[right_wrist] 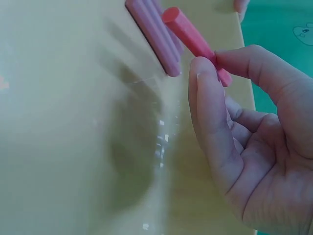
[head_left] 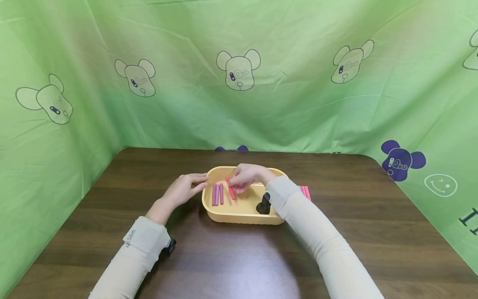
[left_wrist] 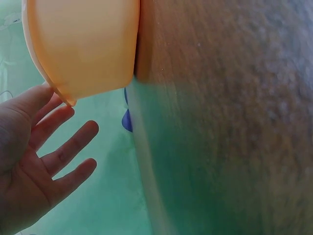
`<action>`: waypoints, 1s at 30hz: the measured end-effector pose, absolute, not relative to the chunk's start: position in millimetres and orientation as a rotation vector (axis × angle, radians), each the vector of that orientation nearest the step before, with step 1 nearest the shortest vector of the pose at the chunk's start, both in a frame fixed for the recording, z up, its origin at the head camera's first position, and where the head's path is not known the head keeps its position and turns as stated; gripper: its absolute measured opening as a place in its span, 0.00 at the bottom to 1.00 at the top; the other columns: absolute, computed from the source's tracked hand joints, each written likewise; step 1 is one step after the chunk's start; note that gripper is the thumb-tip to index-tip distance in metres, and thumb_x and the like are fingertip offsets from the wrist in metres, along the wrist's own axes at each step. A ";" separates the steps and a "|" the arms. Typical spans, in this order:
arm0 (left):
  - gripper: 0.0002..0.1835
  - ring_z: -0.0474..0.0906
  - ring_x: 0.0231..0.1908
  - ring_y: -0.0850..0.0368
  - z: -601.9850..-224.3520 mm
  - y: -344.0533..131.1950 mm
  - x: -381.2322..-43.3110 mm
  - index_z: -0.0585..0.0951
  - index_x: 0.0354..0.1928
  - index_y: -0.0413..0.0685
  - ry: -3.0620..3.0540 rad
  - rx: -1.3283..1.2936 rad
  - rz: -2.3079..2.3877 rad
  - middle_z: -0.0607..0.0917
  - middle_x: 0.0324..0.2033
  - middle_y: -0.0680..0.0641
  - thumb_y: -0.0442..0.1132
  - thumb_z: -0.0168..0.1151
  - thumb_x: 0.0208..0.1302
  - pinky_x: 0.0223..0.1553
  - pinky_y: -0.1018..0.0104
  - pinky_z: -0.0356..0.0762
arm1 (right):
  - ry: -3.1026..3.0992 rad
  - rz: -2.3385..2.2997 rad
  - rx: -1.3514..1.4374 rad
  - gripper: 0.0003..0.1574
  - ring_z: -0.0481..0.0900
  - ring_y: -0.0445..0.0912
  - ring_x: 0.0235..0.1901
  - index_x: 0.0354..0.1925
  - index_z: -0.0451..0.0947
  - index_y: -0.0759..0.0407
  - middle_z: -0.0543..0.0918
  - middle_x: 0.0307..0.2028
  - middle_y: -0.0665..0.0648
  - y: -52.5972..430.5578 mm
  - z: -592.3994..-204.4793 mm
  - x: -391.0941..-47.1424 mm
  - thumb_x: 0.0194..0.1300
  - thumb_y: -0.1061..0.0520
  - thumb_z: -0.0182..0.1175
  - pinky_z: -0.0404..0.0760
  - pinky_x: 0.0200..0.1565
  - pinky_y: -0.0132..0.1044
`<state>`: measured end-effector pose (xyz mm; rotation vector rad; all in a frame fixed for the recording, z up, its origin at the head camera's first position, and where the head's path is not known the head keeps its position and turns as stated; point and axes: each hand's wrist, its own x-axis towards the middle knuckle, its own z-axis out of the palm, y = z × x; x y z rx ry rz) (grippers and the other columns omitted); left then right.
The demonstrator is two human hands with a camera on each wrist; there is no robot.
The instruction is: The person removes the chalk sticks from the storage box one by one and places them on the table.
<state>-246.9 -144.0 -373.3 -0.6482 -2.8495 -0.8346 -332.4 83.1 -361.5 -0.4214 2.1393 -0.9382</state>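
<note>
My right hand (head_left: 247,176) is over the inside of a yellow oval basin (head_left: 242,218), pinching a coral-red stick (right_wrist: 190,36) between thumb and index finger. The stick, chalk-like in shape, slants above the basin floor. To its left, several purple and mauve sticks (head_left: 218,194) lie side by side in the basin. My left hand (head_left: 183,189) is at the basin's left end. In the left wrist view its thumb and index finger touch the rim, while the other fingers spread loosely below; the index finger is partly hidden.
More pink and purple sticks (head_left: 306,192) lie right of the basin, partly hidden by the right sleeve. The brown wooden table (head_left: 209,261) carries everything. A green printed curtain (head_left: 239,116) hangs behind and at the sides. Black wrist cameras (head_left: 263,207) show at both cuffs.
</note>
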 end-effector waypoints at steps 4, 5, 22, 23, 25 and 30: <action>0.20 0.73 0.60 0.47 -373.4 -144.2 -247.5 0.78 0.56 0.44 -2.842 -0.648 -0.841 0.78 0.57 0.44 0.43 0.59 0.64 0.62 0.51 0.69 | 2.150 -0.934 -0.438 0.09 0.79 0.36 0.18 0.29 0.77 0.64 0.80 0.18 0.50 88.5 -354.2 -330.8 0.63 0.60 0.56 0.82 0.28 0.26; 0.20 0.73 0.60 0.47 -373.3 -144.3 -247.5 0.78 0.56 0.44 -2.840 -0.649 -0.841 0.78 0.57 0.44 0.43 0.59 0.64 0.62 0.51 0.69 | 2.152 -0.936 -0.439 0.09 0.79 0.36 0.19 0.29 0.77 0.64 0.80 0.18 0.50 90.0 -352.2 -330.5 0.63 0.60 0.56 0.82 0.28 0.27; 0.19 0.74 0.59 0.47 -371.7 -144.2 -246.4 0.79 0.54 0.43 -2.830 -0.642 -0.840 0.79 0.56 0.44 0.42 0.59 0.64 0.61 0.51 0.70 | 2.145 -0.981 -0.476 0.10 0.80 0.37 0.20 0.29 0.76 0.64 0.80 0.19 0.50 113.7 -333.2 -328.1 0.64 0.59 0.56 0.83 0.30 0.29; 0.19 0.74 0.59 0.47 -371.7 -144.1 -246.2 0.79 0.54 0.43 -2.829 -0.641 -0.842 0.79 0.56 0.44 0.42 0.59 0.64 0.61 0.51 0.70 | 2.143 -0.984 -0.474 0.10 0.80 0.37 0.20 0.29 0.76 0.64 0.80 0.19 0.50 114.9 -332.9 -327.6 0.64 0.59 0.56 0.83 0.30 0.29; 0.19 0.74 0.59 0.47 -371.7 -144.0 -245.8 0.79 0.55 0.43 -2.829 -0.641 -0.843 0.79 0.56 0.44 0.42 0.59 0.64 0.61 0.51 0.70 | 2.140 -0.988 -0.471 0.10 0.80 0.37 0.20 0.29 0.76 0.63 0.80 0.19 0.50 117.8 -332.0 -326.7 0.65 0.59 0.56 0.83 0.31 0.29; 0.19 0.74 0.59 0.47 -371.7 -144.0 -245.5 0.79 0.55 0.43 -2.826 -0.645 -0.847 0.79 0.56 0.44 0.42 0.59 0.64 0.61 0.51 0.70 | 2.158 -0.989 -0.462 0.09 0.80 0.37 0.20 0.28 0.76 0.63 0.80 0.19 0.50 125.4 -330.0 -324.5 0.64 0.59 0.56 0.83 0.31 0.29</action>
